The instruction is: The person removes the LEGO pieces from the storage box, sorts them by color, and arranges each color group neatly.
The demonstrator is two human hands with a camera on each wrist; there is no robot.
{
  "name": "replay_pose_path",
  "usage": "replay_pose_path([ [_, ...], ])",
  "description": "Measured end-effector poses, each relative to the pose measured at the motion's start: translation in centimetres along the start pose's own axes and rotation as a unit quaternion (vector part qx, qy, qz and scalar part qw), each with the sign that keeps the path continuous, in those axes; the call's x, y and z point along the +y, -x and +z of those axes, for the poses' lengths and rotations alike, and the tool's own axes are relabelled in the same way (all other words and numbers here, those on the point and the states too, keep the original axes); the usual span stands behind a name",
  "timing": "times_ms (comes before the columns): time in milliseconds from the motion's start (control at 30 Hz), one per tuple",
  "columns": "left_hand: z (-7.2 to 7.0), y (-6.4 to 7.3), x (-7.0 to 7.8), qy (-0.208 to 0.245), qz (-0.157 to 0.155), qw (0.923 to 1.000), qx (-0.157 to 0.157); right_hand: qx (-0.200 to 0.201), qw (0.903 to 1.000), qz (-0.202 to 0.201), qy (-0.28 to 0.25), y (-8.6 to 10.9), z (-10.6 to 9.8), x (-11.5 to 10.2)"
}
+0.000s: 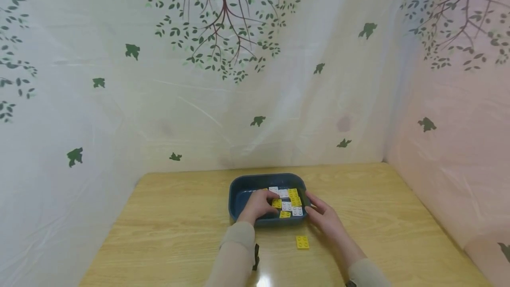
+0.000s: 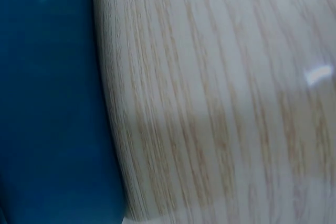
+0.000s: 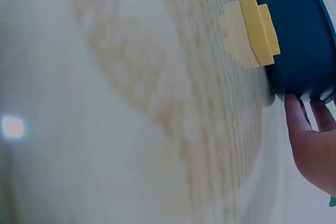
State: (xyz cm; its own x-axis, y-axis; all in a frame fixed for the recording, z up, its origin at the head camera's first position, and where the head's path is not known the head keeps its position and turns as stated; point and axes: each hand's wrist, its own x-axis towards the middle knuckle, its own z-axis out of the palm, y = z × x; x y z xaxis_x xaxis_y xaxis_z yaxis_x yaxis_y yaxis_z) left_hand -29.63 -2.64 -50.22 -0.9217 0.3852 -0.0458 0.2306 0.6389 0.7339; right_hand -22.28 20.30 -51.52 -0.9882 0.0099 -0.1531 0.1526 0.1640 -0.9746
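A dark blue tray (image 1: pixel 242 181) stands on the table with white and yellow toy building bricks in its right half. My left hand (image 1: pixel 258 203) reaches over the near rim, its index finger and thumb on either side of a yellow brick (image 1: pixel 276 203), which they pinch. Beside that brick lie a white brick (image 1: pixel 286 206) and a yellow brick (image 1: pixel 292 193). At the tray's right end, my right hand (image 1: pixel 326 217) touches the wall with extended thumb and fingers. The left wrist view shows only the tray's side (image 2: pixel 52 98) and the table.
One loose yellow brick (image 1: pixel 302 242) lies on the wooden table (image 1: pixel 179 229) in front of the tray; the right wrist view shows this brick (image 3: pixel 257 32) close to the tray wall. A pale curtain (image 1: pixel 199 118) with printed leaves hangs behind the table.
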Motion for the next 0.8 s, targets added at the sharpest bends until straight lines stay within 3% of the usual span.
replay_pose_path([
  [267,0.15,-0.06,0.25,-0.026,0.015,0.9995,0.008,-0.006,0.9999,-0.008,0.003,0.18,-0.32,-0.12],
  [800,0.50,0.09,-0.04,0.012,-0.001,0.9998,0.016,-0.012,0.9999,-0.003,0.001,0.22,-0.46,-0.05],
])
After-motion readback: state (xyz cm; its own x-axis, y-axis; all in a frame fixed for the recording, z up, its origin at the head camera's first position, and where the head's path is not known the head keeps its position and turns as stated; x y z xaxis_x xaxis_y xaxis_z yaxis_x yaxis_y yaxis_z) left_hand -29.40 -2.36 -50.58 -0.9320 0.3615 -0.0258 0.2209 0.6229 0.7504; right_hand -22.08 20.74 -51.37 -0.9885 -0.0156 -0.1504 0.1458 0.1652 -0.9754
